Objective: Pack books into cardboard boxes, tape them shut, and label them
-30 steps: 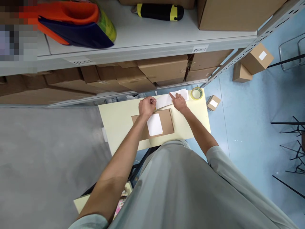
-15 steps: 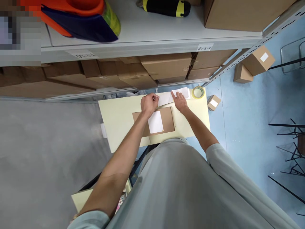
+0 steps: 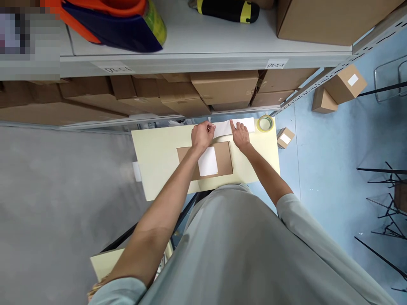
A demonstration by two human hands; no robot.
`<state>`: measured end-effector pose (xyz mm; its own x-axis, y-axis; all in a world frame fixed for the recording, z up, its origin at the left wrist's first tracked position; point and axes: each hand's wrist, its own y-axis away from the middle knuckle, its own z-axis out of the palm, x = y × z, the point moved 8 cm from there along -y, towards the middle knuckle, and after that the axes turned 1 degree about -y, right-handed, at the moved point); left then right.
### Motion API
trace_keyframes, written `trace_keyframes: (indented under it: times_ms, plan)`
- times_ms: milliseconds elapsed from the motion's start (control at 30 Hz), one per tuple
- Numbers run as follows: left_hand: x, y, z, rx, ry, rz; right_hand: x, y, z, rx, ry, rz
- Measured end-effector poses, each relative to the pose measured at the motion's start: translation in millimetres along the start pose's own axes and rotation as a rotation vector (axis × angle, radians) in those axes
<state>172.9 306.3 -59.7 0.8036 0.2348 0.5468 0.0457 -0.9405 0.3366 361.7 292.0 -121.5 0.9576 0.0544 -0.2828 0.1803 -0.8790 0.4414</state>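
On the pale yellow tabletop (image 3: 159,156), a long white paper strip (image 3: 223,128) lies along the far edge. My left hand (image 3: 202,136) pinches its left end between closed fingertips. With the index finger stretched forward, my right hand (image 3: 241,134) rests on the strip farther right. Nearer my body lies a flat brown cardboard box (image 3: 225,159), partly covered by my left forearm. A white label (image 3: 207,162) sits on its top. Just right of the strip is a yellowish tape roll (image 3: 265,123).
A metal shelf (image 3: 203,61) with cardboard boxes (image 3: 224,87) stands beyond the table. On it lie a black and yellow tool (image 3: 229,11) and an orange and blue object (image 3: 111,25). A small labelled box (image 3: 285,137) is on the floor to the right, near folding-chair-like black frames (image 3: 394,178).
The left end of the strip and my left hand have shifted slightly to the right. My right hand keeps its place on the paper, which looks flatter at its right end.
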Motion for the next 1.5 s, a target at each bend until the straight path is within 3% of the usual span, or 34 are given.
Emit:
trace_keyframes:
  times_ms: [233, 533, 1100, 1267, 1500]
  plan:
    - [4.8, -11.5, 6.3, -0.024, -0.048, -0.025, 6.8, -5.7, 1.6, -0.075, -0.029, 0.099]
    - [-3.4, -3.6, 5.7, -0.042, -0.073, -0.067, -3.4, -4.6, -1.8, -0.189, 0.127, 0.139]
    - [19.7, 21.0, 8.8, 0.060, -0.044, -0.045, -3.1, -4.9, -4.3, -0.170, 0.108, 0.167]
    - [26.2, 28.9, -15.4, 0.158, -0.010, -0.030, -0.6, -8.2, 0.6, -0.172, 0.111, 0.167]
    - [9.6, 57.7, -75.4, 0.243, 0.151, -0.029, 3.7, -5.2, 0.2, -0.192, 0.090, 0.147]
